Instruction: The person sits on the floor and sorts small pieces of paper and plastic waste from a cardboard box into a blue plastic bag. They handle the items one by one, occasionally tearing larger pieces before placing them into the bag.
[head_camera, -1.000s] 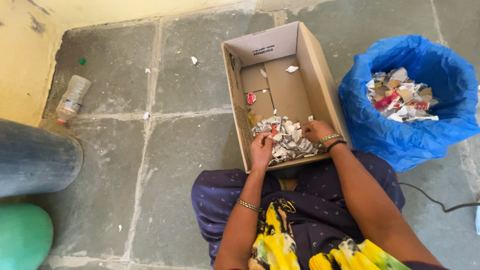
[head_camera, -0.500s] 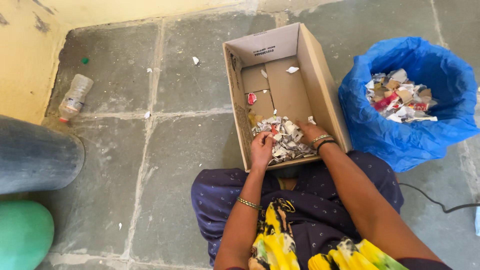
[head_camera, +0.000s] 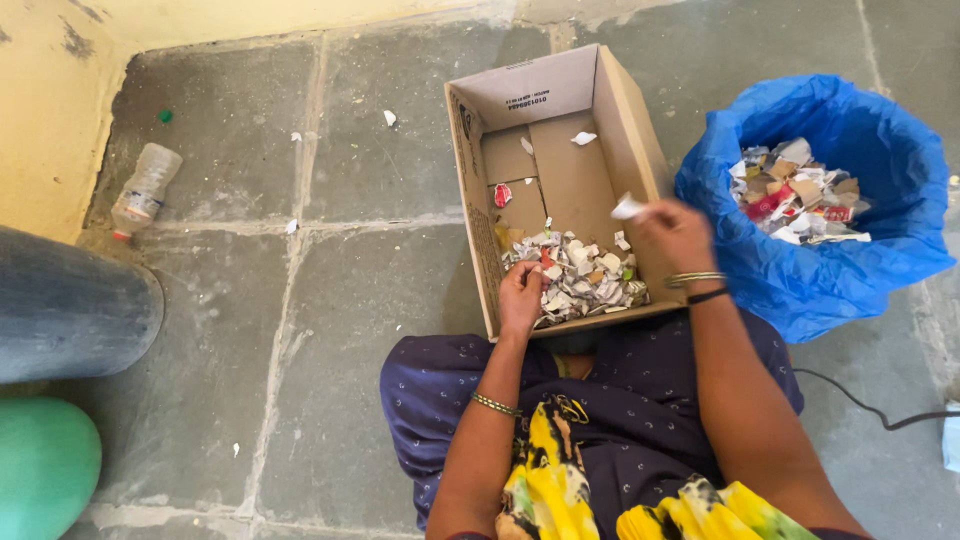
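I sit on the grey stone-slab floor (head_camera: 250, 330) with the open brown cardboard box (head_camera: 640, 130) just beyond my knees. It is a long rectangle, and its long axis runs away from me and leans a little to the left, so its open short end faces my lap and its closed end points toward the far yellow wall (head_camera: 60, 120). To the right of the box, touching its right wall, slumps the blue plastic bag (head_camera: 880, 270), its mouth open upward and partly filled with torn paper and card scraps (head_camera: 795, 190).

Inside the near end of the box lies the heap of torn paper and card pieces (head_camera: 580, 280), white, brown and red mixed; a few single bits lie farther up the box floor.

My left hand (head_camera: 521, 298) rests at the near left edge of that heap, fingers curled down onto the scraps; whether it grips any I cannot tell. My right hand (head_camera: 672, 235) is lifted over the right wall of the box, between heap and bag, and pinches a small white paper scrap (head_camera: 627, 208) in its fingertips.

Far to the left, a clear crushed plastic bottle (head_camera: 145, 190) lies by the wall, neck pointing toward me and left. A dark grey cylinder (head_camera: 70, 310) and a green rounded object (head_camera: 45, 465) sit at the near left.
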